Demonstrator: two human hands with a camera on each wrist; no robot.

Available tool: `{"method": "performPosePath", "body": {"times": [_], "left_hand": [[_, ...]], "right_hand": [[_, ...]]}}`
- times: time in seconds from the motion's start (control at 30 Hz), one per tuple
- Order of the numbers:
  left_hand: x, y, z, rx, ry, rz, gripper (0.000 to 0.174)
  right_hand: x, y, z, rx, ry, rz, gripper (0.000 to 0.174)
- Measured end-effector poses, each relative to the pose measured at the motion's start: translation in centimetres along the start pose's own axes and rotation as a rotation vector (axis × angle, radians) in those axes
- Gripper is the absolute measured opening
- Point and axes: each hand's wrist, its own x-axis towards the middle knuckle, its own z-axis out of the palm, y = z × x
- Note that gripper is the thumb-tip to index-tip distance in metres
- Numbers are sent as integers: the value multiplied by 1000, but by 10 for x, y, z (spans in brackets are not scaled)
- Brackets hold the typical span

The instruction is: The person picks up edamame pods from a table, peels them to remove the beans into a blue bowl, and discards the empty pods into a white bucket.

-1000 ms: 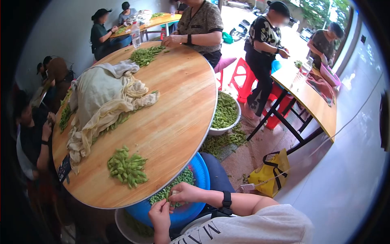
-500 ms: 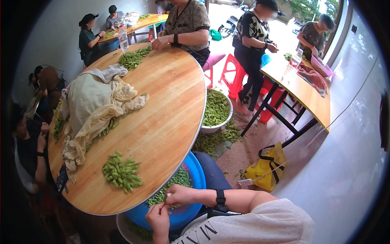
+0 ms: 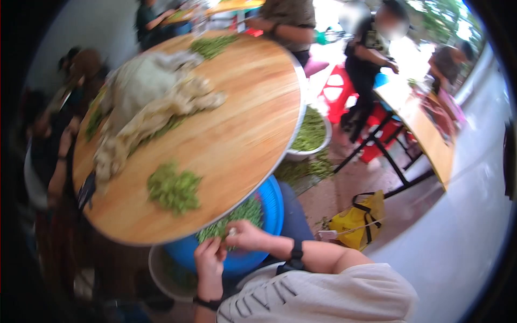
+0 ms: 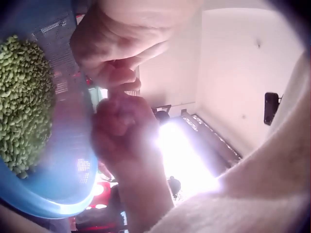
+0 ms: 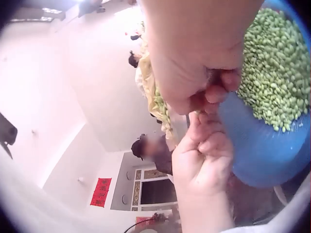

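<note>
Over the blue basket (image 3: 276, 204) in the head view, my left hand (image 3: 209, 262) and right hand (image 3: 251, 237) meet fingertip to fingertip. A sliver of a green bean pod (image 5: 198, 112) shows between the pinching fingers in the right wrist view; most of it is hidden by them. Both hands have curled fingers. Below them, shelled green beans (image 5: 278, 68) lie heaped in the basket. A small pile of pods (image 3: 174, 187) sits on the round wooden table (image 3: 242, 134), close to its near edge.
A pale cloth (image 3: 141, 89) covers a mound on the table. Beyond the table's right edge stands a white basin (image 3: 308, 153) of pods, with more pods on the floor. A yellow bag (image 3: 350, 226) lies by the wall. Several people work at the tables around.
The head view has swung, so the table and room sit shifted and blurred. Both hands stay together over the basket, fingertips meeting as before.
</note>
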Motion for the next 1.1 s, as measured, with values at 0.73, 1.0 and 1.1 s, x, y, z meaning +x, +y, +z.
{"method": "performPosePath", "body": {"times": [0.73,1.0,1.1], "left_hand": [[-27,3,-5,134,-90,53,16],[-22,3,-6,85,-12,21,16],[-8,1,-19,-178,-32,-142,16]], "right_hand": [[-7,-24,14,-303,-36,-88,22],[3,-20,22,-362,43,-87,19],[6,-19,21,-302,-24,-118,19]]}}
